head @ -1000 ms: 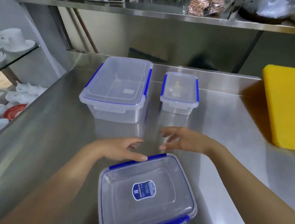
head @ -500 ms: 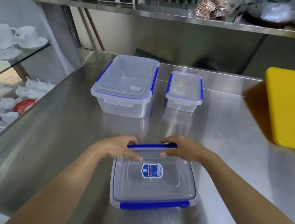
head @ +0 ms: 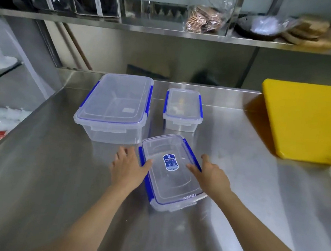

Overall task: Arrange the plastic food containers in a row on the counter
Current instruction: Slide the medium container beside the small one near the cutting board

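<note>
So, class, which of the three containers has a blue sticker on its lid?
The nearest container, between the left hand and right hand; the large container and small container behind lack one.

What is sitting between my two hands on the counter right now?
The head view shows the labelled container, lid on, between the left hand and the right hand; both hands touch its blue-clipped sides.

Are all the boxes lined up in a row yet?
Not yet. Done: the big container and the small container stand side by side at the back. In hand: the left hand and right hand touch the sides of the labelled container, which sits in front of them. Left: getting it into line with those two.
</note>
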Available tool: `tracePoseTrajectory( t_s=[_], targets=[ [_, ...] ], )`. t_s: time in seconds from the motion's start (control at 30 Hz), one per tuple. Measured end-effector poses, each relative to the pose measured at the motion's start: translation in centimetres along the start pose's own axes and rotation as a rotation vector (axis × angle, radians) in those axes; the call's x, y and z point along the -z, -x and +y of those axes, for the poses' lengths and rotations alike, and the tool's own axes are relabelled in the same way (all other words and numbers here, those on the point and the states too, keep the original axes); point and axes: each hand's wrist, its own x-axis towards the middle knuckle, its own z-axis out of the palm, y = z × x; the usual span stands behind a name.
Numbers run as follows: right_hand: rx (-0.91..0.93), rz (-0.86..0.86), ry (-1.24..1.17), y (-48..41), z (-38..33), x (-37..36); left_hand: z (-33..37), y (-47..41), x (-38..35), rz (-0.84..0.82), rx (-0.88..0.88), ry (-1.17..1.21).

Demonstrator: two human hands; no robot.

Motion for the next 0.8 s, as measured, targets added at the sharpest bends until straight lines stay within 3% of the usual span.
tracePoseTrajectory(
  t_s=[0.1, 0.3, 0.47, 0.6, 0.73, 0.8],
  targets=[
    [-0.071, 0.032, 0.031, -0.5, 0.5, 0.2, 1.0, 1.0, -0.3, -0.281, -0.101, 0.292],
    [-0.231, 0.094, 0.074, -1.8, 3.7, 1.8, 4.3, 2.8, -2.2, -0.619, -0.353, 0.216],
    [-0.199, 0.149, 0.057, -1.7, 6.3, 3.7, 7.4, 3.2, -4.5, -0.549, -0.439, 0.112],
    [-0.043, -0.010, -0.138, -0.7, 7.7, 5.2, 9.7, 3.0, -6.5, -0.516, -0.436, 0.119],
    [0.040, -0.275, 0.183, -0.4, 10.0, 6.6, 11.7, 2.2, -8.2, -0.457, -0.477, 0.112],
    [0.079, -0.263, 0.263, -0.7, 10.8, 7.0, 12.4, 1.4, -9.0, -0.437, -0.505, 0.104]
  ],
)
